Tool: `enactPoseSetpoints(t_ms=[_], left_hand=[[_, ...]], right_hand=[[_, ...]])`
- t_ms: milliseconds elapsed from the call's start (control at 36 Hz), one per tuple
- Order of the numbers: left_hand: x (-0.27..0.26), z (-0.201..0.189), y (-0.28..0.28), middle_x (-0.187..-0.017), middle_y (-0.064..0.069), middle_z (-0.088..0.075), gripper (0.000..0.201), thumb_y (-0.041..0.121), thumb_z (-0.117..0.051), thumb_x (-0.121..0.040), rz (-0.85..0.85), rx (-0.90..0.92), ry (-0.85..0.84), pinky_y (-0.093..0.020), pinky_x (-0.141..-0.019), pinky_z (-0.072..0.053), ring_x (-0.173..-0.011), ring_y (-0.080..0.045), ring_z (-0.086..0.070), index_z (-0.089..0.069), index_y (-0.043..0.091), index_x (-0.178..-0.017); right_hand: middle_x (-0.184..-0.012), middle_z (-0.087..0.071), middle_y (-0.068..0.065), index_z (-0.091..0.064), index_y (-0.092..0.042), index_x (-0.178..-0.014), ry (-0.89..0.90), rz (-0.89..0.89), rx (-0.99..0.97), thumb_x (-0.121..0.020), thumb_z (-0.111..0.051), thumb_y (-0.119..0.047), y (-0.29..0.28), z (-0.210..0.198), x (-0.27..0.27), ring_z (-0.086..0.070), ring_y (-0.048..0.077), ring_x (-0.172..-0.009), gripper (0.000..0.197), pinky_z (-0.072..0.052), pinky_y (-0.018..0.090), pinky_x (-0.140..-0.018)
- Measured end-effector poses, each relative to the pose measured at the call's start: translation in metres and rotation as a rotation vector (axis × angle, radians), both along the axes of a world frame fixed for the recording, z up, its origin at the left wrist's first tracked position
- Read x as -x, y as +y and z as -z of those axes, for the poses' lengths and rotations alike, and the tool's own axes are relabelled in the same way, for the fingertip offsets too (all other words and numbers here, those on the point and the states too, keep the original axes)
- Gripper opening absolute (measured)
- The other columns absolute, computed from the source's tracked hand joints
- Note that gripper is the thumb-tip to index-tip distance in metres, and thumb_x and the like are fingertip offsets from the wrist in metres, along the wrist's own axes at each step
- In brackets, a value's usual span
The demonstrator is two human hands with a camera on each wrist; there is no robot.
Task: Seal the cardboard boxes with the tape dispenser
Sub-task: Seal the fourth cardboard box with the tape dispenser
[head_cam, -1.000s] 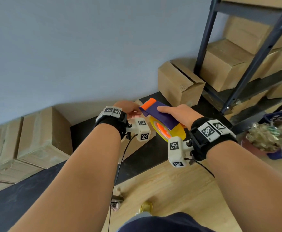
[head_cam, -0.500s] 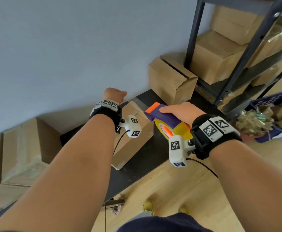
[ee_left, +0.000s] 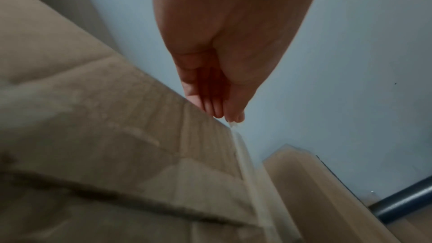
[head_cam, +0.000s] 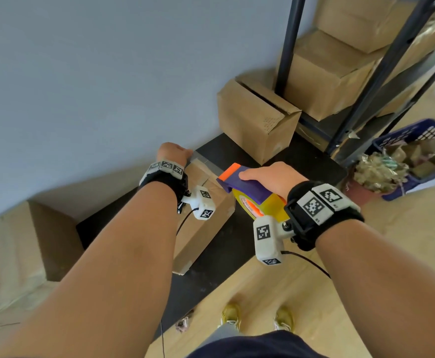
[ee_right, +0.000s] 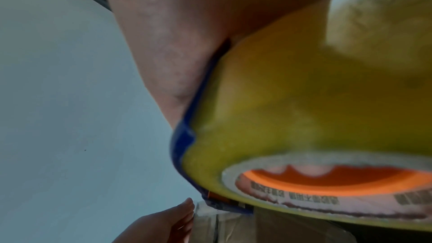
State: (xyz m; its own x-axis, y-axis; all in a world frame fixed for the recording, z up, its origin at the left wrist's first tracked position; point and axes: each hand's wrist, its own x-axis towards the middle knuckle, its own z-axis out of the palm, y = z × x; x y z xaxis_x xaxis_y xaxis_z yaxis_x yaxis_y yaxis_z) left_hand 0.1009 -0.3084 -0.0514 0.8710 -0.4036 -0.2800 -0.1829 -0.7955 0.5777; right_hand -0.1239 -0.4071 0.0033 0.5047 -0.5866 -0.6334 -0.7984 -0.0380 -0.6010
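— How many tape dispensers (head_cam: 247, 188) are there?
— One, plus one blue basket (head_cam: 418, 140).
— And cardboard boxes?
— Two on the black table (head_cam: 211, 257); those on the shelves and at left cannot be counted.

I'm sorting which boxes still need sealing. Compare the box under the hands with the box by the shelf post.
1. The near box has clear tape stretched onto its top; the far box shows none.
2. The near box's flaps lie closed; the far box has an open gap at its top seam.
3. The left hand pinches the tape end at the near box's far edge, the right hand holds the dispenser over it; the far box is untouched.

Both are brown cardboard on the black mat.
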Motion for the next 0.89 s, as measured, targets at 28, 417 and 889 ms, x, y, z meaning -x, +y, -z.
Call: enactPoseSetpoints(t_ms=[28, 417, 889], left_hand=[[-0.001, 0.003, 0.0, -0.073, -0.01, -0.062, 0.022, 0.022, -0.06, -0.087, 0.004, -0.004, 0.0, -0.028, -0.061, -0.046, -0.066, -0.024, -0.055, -0.065, 0.006, -0.073], [0.014, 0.021, -0.001, -0.135, -0.02, -0.051, 0.035, 0.006, -0.033, -0.101, -0.063, 0.009, 0.123, -0.037, -0.099, -0.039, -0.123, -0.034, -0.05, -0.051, -0.002, -0.131], [0.04, 0.021, 0.012, -0.114, -0.005, -0.068, 0.031, 0.017, -0.044, -0.094, 0.087, 0.015, -0.291, -0.024, -0.074, -0.038, -0.103, -0.024, -0.061, -0.068, 0.019, -0.114]], right_hand=[[-0.109, -0.063, 0.009, -0.057, -0.011, -0.113, 0.002, 0.002, -0.005, -0.083, -0.066, -0.052, -0.001, 0.001, 0.0, -0.061, 0.023, -0.1, 0.051, -0.049, 0.034, -0.092], [-0.11, -0.062, 0.008, -0.055, -0.011, -0.12, 0.027, -0.026, -0.011, -0.085, -0.064, -0.053, -0.005, 0.007, -0.003, -0.06, 0.021, -0.097, 0.056, -0.046, 0.03, -0.082], [-0.112, -0.062, 0.009, -0.054, -0.012, -0.118, 0.013, -0.016, 0.01, -0.083, -0.066, -0.053, 0.0, 0.008, -0.001, -0.061, 0.022, -0.101, 0.055, -0.049, 0.034, -0.094]])
